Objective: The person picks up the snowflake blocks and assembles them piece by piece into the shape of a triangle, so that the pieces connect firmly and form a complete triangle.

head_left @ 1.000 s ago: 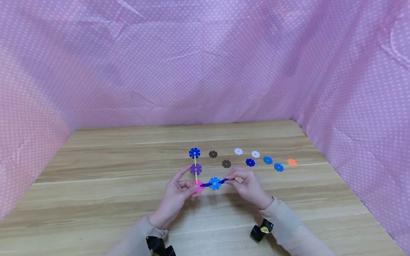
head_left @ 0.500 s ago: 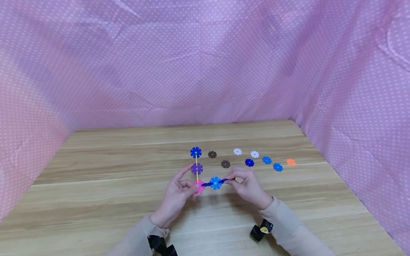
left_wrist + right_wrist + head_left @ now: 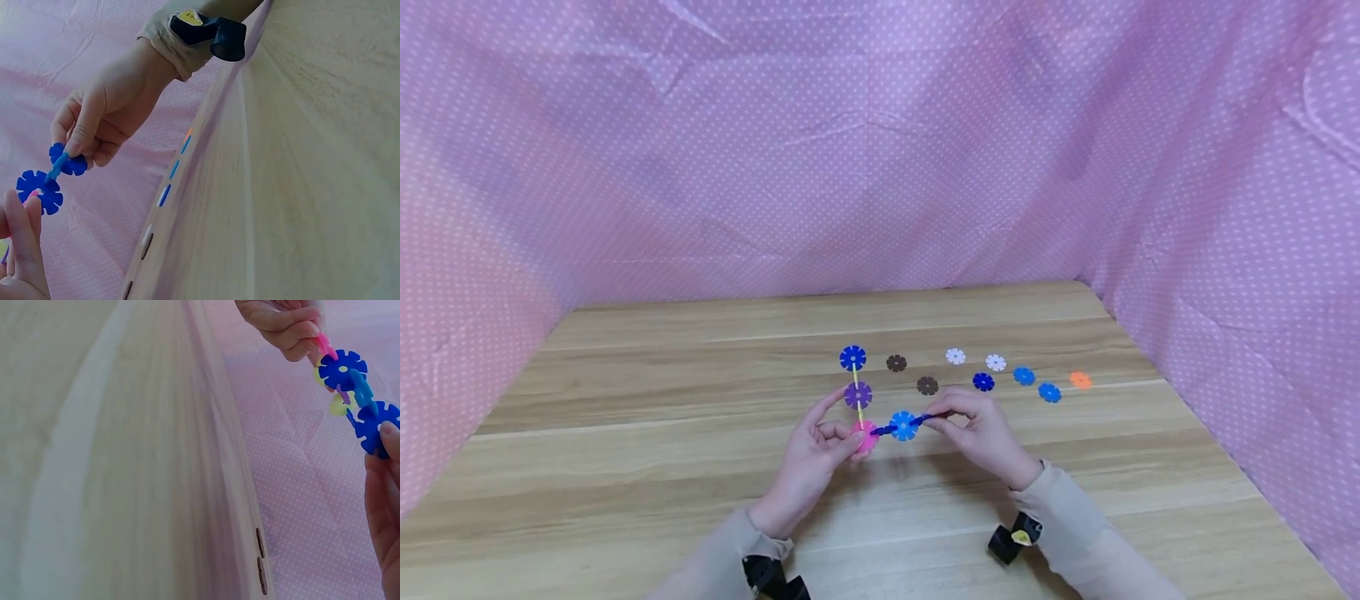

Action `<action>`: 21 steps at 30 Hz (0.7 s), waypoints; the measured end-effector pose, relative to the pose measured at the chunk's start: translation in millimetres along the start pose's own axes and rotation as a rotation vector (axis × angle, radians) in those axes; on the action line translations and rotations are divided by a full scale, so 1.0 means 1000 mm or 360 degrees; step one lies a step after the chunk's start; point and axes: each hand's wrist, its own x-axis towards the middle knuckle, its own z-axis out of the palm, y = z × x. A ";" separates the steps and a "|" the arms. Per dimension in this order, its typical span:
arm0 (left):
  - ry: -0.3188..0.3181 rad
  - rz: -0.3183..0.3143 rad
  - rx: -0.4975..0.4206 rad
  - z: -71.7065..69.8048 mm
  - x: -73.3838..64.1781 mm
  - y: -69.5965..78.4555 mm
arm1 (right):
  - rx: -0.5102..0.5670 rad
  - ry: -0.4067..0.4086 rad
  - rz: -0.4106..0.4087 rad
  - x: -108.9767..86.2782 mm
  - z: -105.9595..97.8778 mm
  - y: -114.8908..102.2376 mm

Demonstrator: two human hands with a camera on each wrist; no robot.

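Observation:
A chain of notched plastic snowflake discs is held up between both hands over the table. My left hand pinches the pink disc at its corner, thumb in front. From there one arm runs away from me through a purple disc to a dark blue disc, linked by edge-on yellow discs. The other arm goes right through an edge-on dark blue disc and a light blue disc. At that end my right hand pinches another dark blue disc between thumb and fingers.
Loose discs lie flat on the wooden table beyond my right hand: two brown, two white, one dark blue, two light blue and an orange one. Pink dotted cloth surrounds the table's far and side edges.
The far end of the chain swings slightly right, then back left. The light blue disc and the right end have risen a little. Both hands keep their grips.

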 end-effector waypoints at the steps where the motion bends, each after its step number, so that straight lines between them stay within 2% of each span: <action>1: -0.0001 0.0005 0.0004 0.000 0.000 0.000 | 0.0009 -0.0024 0.0031 0.000 -0.001 0.000; 7: 0.0013 0.0036 -0.0046 -0.004 0.000 -0.001 | 0.0020 -0.0143 0.0275 0.003 -0.014 0.003; 16: 0.0068 0.0036 -0.0079 -0.006 0.002 -0.004 | 0.0031 -0.0030 0.0580 0.016 -0.035 0.019; 21: 0.0069 0.0059 -0.0087 -0.006 0.002 -0.006 | -0.0029 -0.0087 0.0666 0.028 -0.035 0.034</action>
